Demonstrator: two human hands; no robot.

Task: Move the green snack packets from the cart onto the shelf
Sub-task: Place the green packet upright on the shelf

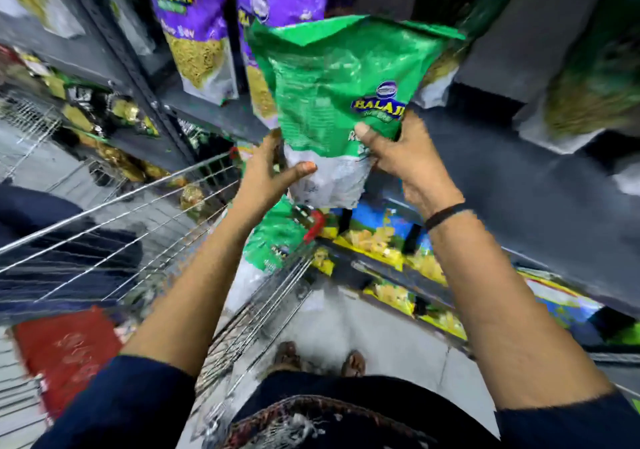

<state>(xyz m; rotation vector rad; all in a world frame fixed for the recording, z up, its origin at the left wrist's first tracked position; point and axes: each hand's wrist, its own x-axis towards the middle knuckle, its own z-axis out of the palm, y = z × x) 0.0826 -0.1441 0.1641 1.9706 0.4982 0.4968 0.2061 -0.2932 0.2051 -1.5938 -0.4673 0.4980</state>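
I hold a green snack packet [332,95] upright in the air in front of the dark shelf [519,178]. My right hand [398,161] grips its lower right side, thumb across the front. My left hand [266,171] supports its clear lower left part, thumb on the front. Below my hands, another green snack packet [277,237] lies in the wire cart [138,213], partly hidden by my left forearm.
Purple snack packets [194,25] stand on the shelf at the upper left, green ones [595,77] at the upper right. Yellow and blue packets [384,240] fill the lower shelves. A red item [69,348] lies in the cart's near corner. My feet stand on the grey floor [381,330].
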